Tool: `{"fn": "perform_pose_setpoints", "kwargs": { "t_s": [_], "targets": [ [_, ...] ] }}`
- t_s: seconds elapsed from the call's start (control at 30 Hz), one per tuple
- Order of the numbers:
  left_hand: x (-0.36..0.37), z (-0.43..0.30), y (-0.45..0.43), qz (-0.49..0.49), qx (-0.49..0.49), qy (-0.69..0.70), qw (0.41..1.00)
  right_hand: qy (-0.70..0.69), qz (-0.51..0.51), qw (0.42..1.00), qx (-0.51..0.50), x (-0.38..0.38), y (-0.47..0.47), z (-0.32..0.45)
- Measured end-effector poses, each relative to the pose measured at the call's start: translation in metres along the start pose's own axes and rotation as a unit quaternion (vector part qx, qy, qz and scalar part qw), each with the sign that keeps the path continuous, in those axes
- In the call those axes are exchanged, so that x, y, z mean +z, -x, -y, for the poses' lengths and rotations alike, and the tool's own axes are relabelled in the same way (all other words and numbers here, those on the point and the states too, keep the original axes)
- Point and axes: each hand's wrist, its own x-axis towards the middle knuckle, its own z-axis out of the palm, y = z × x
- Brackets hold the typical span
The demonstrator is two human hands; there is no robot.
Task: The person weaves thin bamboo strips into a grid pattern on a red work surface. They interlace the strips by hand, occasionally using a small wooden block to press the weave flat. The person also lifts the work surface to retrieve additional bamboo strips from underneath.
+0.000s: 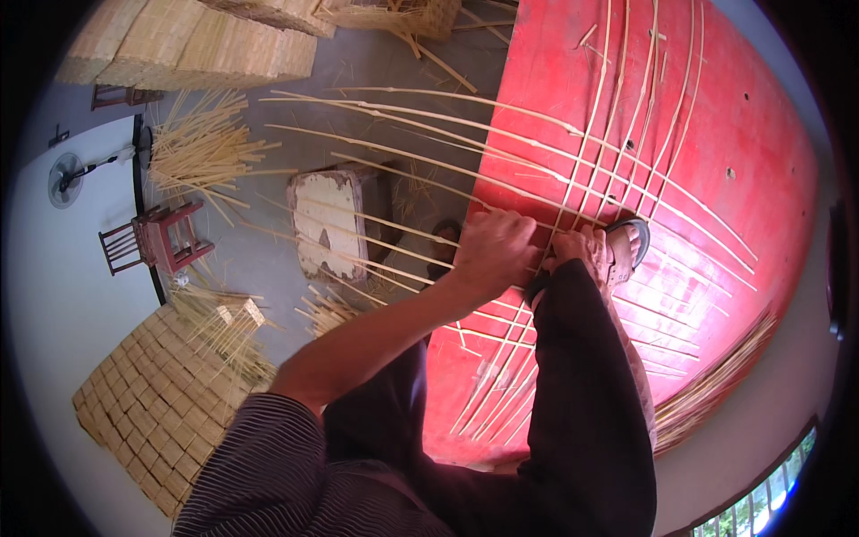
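Observation:
Flat bamboo strips [429, 176] cross other bamboo strips [607, 111] in an open grid on a red board [725, 134]. My left hand [500, 245] is curled in a fist low over the grid, closed around a strip at the crossings. Right beside it, my right hand [582, 247] bends down between the left fist and my sandalled foot [625, 252]. Its fingertips touch the strips but are partly hidden, so their grip does not show. The foot stands on the grid, and my dark trouser leg [577, 362] covers part of the strips.
A worn low stool [329, 225] stands under the strip ends, left of the board. Bundles of cut strips [201, 144] lie on the floor. Woven stacks [154, 403] rise at lower left, a red chair [171, 235] beyond. Thin strips [718, 382] line the board's right edge.

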Motion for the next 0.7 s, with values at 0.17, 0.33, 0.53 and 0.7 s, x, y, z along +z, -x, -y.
{"fn": "perform_pose_setpoints", "kwargs": {
  "t_s": [0.17,0.33,0.53,0.7],
  "targets": [
    [0.001,0.047,0.071,-0.029,0.089,-0.001,0.996,0.072,0.011,0.997,0.016,-0.011,0.006,0.019],
    [0.011,0.06,0.07,-0.048,-0.01,-0.136,0.989,0.035,0.059,0.998,0.014,-0.033,0.012,0.028],
    [0.024,0.03,0.034,0.219,-0.129,-0.058,0.965,0.043,0.029,0.999,-0.003,-0.003,0.002,0.011],
    [0.048,0.017,0.012,0.238,-0.138,0.04,0.961,0.05,0.06,0.997,-0.014,-0.012,0.003,0.017]
  ]
}}
